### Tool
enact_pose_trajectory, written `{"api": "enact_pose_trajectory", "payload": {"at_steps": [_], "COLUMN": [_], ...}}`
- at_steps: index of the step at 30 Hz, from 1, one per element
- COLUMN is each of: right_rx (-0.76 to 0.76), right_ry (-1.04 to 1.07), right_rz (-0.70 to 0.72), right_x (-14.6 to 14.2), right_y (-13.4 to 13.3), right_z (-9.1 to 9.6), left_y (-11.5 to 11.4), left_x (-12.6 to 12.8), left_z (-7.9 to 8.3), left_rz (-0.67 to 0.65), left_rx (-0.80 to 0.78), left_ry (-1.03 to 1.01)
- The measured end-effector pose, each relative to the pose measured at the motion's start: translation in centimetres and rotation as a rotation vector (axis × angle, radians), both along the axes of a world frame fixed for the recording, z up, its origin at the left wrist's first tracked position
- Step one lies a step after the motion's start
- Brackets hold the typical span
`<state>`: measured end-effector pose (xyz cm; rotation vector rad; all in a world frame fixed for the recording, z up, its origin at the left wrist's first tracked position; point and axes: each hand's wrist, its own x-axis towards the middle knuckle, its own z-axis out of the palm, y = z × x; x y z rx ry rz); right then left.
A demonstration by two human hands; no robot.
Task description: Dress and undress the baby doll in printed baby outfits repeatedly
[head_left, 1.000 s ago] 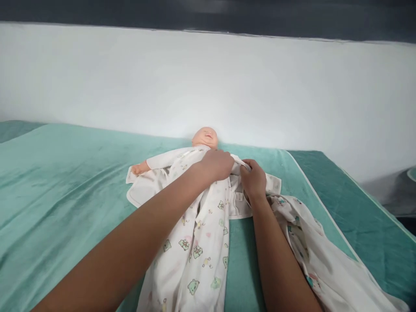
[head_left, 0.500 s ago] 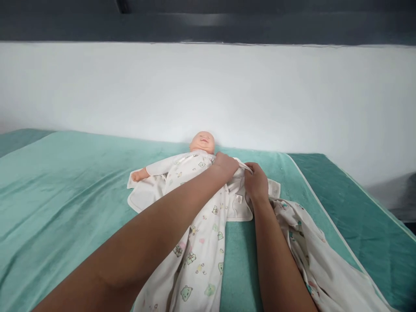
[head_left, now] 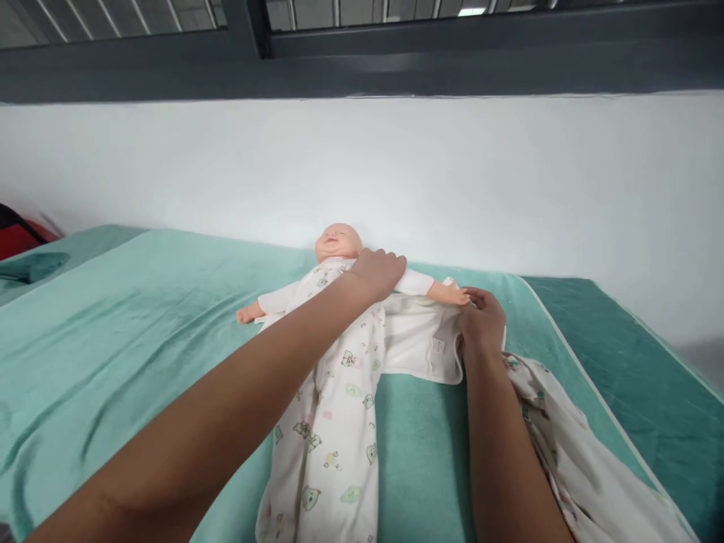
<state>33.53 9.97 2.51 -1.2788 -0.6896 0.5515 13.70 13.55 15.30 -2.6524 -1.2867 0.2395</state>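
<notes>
A baby doll [head_left: 338, 243] lies on its back, head toward the wall, in a white printed long garment [head_left: 333, 422]. At the shoulder on the right side, my left hand [head_left: 378, 273] curls closed around the white sleeve [head_left: 412, 282]; its fingertips are hidden. The doll's arm stretches out to the right, its small hand [head_left: 452, 293] bare beyond the cuff. My right hand [head_left: 483, 318] pinches the tips of that small hand. Beneath the arm, a white cloth piece with a label [head_left: 415, 343] lies spread on the bed.
A teal sheet [head_left: 141, 317] covers the bed, wrinkled at left. Another white printed cloth [head_left: 588, 467] is bunched beside my right forearm. Behind the bed stands a white wall [head_left: 509, 181] below a dark window frame [head_left: 452, 60]. Something red [head_left: 19, 237] sits at far left.
The doll's right-side arm and hand now show out of the sleeve, stretched sideways. My right hand has moved right, from the cloth to the doll's hand. The view has tilted up and left.
</notes>
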Motion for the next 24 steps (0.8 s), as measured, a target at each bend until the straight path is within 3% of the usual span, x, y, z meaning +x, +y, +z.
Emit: {"api": "enact_pose_trajectory", "payload": {"at_steps": [3,6,9,12,16,18,21,24], "right_rx": [0.112,0.168,0.201,0.220,0.216,0.137,0.020,-0.056], "right_ry": [0.271,0.413,0.449,0.305,-0.114,-0.312,-0.409,-0.501], "right_rz": [0.036,0.018,-0.079,-0.211,-0.228,-0.098,0.176,0.375], "right_x": [-0.4,-0.4,-0.1,-0.1,-1.7,-3.1,-5.4,-7.9], "right_y": [-0.2,-0.6,-0.8,-0.8,-0.7,-0.8,-0.9,-1.2], "right_z": [0.8,1.7,2.2,2.2,2.0,1.9,1.8,1.9], "left_y": [0.0,0.3,-0.2,-1.9,-4.1,-4.5,-4.2,-3.6], "left_x": [0.8,2.3,4.1,4.6,0.5,-3.2,-8.3,-10.5], "left_z": [-0.5,-1.9,-3.2,-3.5,-2.9,-3.2,-5.2,-7.2], "left_rz": [-0.006,0.006,0.025,-0.006,-0.022,0.051,0.227,0.332], "left_rx": [-0.031,-0.084,-0.142,-0.165,-0.144,-0.123,-0.074,-0.138], "left_ry": [-0.034,-0.082,-0.134,-0.194,-0.406,-0.641,-1.002,-1.176]}}
